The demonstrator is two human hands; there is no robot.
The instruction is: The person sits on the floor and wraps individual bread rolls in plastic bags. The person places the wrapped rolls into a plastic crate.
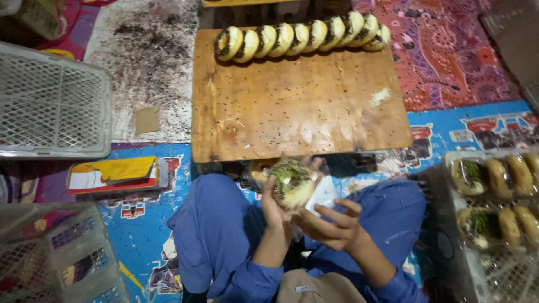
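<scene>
Head view: topped bun held btwn both hands.

Single head camera, steep downward view, close over lap, wooden board ahead

Left hand raised, fingers curled closed; right hand beside, fingers spread.

A home floor workshop for packing snacks: low wooden board of filled buns, plastic crates, patterned mats.
</scene>
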